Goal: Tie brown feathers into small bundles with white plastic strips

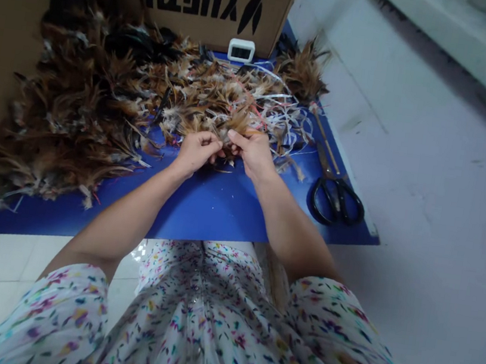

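A floral garment (203, 333) fronted the tabletop (215, 214); left hand (196, 152) and right hand (256, 152) pinched a feather tuft (234, 125), seemingly adjusting it, scissors (337, 184) near the front-right corner.

Feathers (78, 98) left, scissors (337, 200) right, box (200, 4) behind

Two hands (257, 155) — one scissors (337, 182) — one white gadget (241, 51)

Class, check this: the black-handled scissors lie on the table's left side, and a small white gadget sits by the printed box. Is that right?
No: the head view shows the scissors on the right side of the table. The white gadget does sit by the printed box.
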The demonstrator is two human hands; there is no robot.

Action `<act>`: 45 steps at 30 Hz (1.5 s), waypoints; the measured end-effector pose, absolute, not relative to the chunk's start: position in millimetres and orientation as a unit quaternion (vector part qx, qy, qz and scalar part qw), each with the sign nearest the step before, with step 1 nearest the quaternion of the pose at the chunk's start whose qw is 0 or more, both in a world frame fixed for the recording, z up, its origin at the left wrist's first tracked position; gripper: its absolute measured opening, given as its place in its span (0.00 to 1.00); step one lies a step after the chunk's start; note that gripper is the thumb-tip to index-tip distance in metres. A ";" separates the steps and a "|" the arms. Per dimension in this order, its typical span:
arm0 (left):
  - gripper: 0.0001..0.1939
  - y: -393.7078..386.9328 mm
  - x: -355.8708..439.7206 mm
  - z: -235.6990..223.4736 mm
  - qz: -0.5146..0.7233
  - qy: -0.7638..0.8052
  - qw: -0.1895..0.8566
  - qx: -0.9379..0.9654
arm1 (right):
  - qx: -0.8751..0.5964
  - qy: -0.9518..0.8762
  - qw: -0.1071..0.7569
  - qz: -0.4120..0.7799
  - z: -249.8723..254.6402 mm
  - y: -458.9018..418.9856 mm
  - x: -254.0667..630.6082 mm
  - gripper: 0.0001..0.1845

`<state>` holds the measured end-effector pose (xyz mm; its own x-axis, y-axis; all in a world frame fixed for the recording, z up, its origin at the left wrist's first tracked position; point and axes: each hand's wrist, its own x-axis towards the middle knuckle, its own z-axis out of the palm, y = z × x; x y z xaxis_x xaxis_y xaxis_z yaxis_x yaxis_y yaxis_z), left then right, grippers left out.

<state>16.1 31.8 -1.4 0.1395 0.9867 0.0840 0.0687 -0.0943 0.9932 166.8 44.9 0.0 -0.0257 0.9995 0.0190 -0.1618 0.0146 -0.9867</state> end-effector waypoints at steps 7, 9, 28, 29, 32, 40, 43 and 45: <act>0.07 29.6 15.4 4.4 0.455 0.483 0.520 0.539 | -0.445 -0.454 0.563 0.529 -1.9 46.7 162.3 0.27; 0.07 29.2 15.9 5.4 0.455 0.489 0.524 0.528 | -0.449 -0.450 0.567 0.524 -1.2 46.4 161.0 0.26; 0.09 31.6 13.6 -8.2 0.480 0.478 0.308 0.668 | -0.444 -0.472 0.552 0.525 -0.6 44.1 162.2 0.22; 0.09 31.1 14.3 -8.0 0.470 0.481 0.328 0.664 | -0.444 -0.472 0.549 0.529 0.1 43.3 161.5 0.22; 0.09 30.9 15.5 -7.2 0.463 0.499 0.371 0.632 | -0.448 -0.468 0.547 0.531 1.2 41.9 159.7 0.20; 0.09 29.0 16.8 -3.8 0.465 0.533 0.399 0.584 | -0.469 -0.453 0.569 0.501 -0.3 40.7 153.0 0.20; 0.08 28.7 17.1 -3.1 0.462 0.533 0.404 0.583 | -0.475 -0.451 0.573 0.494 -1.0 41.5 152.7 0.21; 0.08 28.5 17.3 -2.7 0.462 0.528 0.404 0.587 | -0.478 -0.450 0.574 0.490 -1.5 42.7 153.4 0.21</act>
